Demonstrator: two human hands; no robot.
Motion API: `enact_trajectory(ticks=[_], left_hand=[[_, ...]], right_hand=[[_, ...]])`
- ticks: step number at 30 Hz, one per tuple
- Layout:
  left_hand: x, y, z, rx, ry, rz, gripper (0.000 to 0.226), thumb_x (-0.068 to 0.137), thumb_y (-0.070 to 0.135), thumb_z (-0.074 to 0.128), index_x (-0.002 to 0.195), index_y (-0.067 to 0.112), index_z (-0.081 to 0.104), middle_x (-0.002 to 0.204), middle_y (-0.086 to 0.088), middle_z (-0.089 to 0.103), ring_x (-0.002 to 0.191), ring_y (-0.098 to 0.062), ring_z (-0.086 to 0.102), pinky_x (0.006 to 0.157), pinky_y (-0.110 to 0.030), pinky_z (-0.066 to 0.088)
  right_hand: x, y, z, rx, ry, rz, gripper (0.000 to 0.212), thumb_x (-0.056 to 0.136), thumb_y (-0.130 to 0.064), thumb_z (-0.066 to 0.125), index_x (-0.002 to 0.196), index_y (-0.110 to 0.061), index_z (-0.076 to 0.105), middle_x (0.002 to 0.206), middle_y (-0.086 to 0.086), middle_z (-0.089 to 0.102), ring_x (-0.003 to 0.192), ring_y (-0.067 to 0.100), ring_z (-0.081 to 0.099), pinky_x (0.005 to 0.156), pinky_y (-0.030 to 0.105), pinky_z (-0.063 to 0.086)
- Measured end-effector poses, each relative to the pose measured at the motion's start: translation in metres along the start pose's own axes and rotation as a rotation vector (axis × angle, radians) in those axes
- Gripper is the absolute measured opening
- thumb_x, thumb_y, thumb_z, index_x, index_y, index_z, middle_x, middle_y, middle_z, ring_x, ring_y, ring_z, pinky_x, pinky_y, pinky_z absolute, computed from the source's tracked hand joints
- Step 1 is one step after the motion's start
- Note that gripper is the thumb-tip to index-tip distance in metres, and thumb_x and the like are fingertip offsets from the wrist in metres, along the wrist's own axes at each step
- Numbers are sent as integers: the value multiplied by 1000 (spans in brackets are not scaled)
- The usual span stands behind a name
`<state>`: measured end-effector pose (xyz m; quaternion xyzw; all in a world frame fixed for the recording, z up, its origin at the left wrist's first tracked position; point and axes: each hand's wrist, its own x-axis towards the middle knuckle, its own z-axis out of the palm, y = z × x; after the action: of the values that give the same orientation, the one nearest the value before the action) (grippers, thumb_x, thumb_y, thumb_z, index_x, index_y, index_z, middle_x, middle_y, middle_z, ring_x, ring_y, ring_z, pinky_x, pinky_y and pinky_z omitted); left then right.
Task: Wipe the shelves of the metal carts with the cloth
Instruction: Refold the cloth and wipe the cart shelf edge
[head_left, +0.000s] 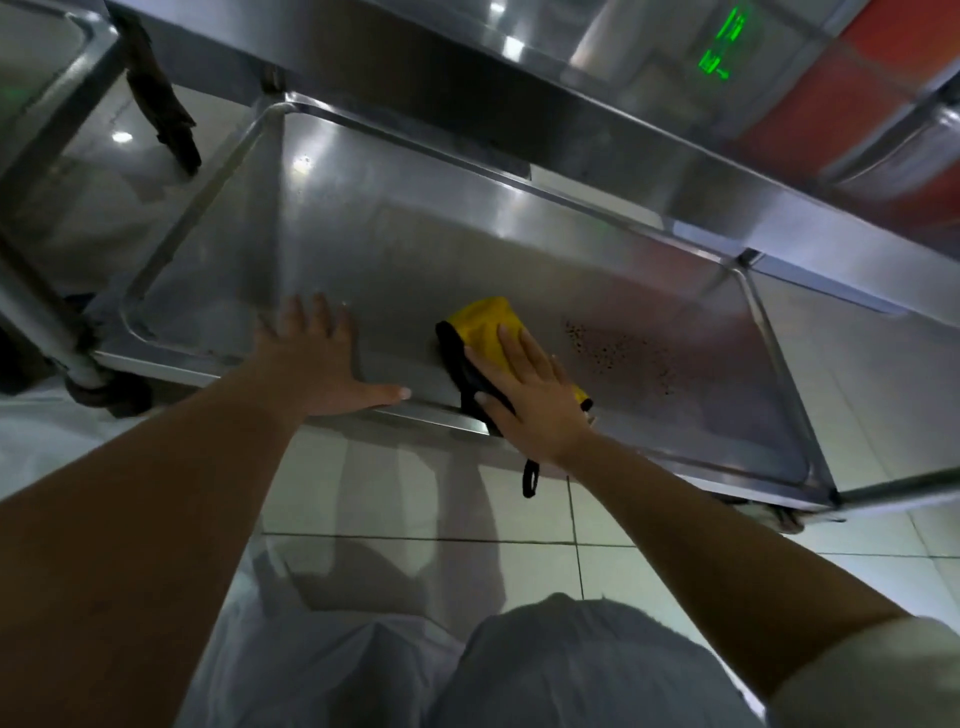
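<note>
R hand (524, 400) flat, fingers straight and together, pressing yellow cloth (485, 325) onto lower shelf (415, 249) of metal cart (571, 130). L hand (317, 358) flat too, fingers spread, thumb out along front rim. Dark specks (618, 353) on shelf just right of cloth. Upper shelf overhangs at back (partly blocks view of rear rim). Cloth long axis runs near-to-far; black edge, black loop (530, 478) dangling over rim. One cloth, two hands. Tiled floor (415, 488) below.
</note>
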<state>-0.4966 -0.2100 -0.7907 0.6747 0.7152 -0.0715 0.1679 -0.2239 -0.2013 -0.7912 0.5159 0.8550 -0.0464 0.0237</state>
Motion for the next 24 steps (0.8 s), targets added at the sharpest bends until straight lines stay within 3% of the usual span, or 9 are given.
enact_trajectory(ticks=[3,8,13,16,19,21,24], left_hand=[[2,17,5,70,30,89,112,66,93,23,152,26,-3,161,-14,-7,148,-32,-5,113,-61,8],[8,15,1,108,8,165,130,41,95,-2,152,28,1,160,-13,1,148,-29,2,111,-59,16],[8,26,-3,49,-34,106,128,39,100,11,150,37,-2,160,-13,-3,148,-31,-3,107,-70,11],[10,54,-7,49,-59,76,133,35,105,31,146,45,-9,157,-25,-7,144,-47,-2,106,-70,11],[14,91,-6,73,-60,93,137,40,103,36,150,35,-10,158,-23,-12,142,-51,-5,109,-69,4],[19,114,-2,71,-53,164,139,44,101,35,151,25,-11,158,-20,-13,143,-47,-11,111,-68,1],[27,139,11,80,-43,249,146,40,104,26,150,18,-15,158,-16,-20,143,-41,-20,111,-67,-4]], right_hand=[[28,-3,-3,-12,-26,8,56,97,-55,28,147,-51,3,161,-7,-11,147,19,-13,116,52,1],[47,12,-3,-31,5,68,56,97,-55,28,147,-50,3,161,-10,-6,148,19,-4,114,57,3],[20,86,-9,10,3,442,56,99,-53,27,148,-48,1,161,-7,-5,148,23,0,114,60,9],[-18,121,-13,90,30,620,56,100,-50,29,150,-45,4,162,-4,-3,148,24,-2,116,56,11],[-39,114,-11,163,98,727,56,99,-41,36,150,-43,11,162,-2,1,148,24,1,116,51,16],[-45,94,-6,138,116,712,57,98,-38,40,150,-42,14,162,0,3,147,26,3,113,53,19],[-56,77,2,10,99,472,58,98,-43,38,149,-45,11,162,1,3,148,28,0,111,53,22]])
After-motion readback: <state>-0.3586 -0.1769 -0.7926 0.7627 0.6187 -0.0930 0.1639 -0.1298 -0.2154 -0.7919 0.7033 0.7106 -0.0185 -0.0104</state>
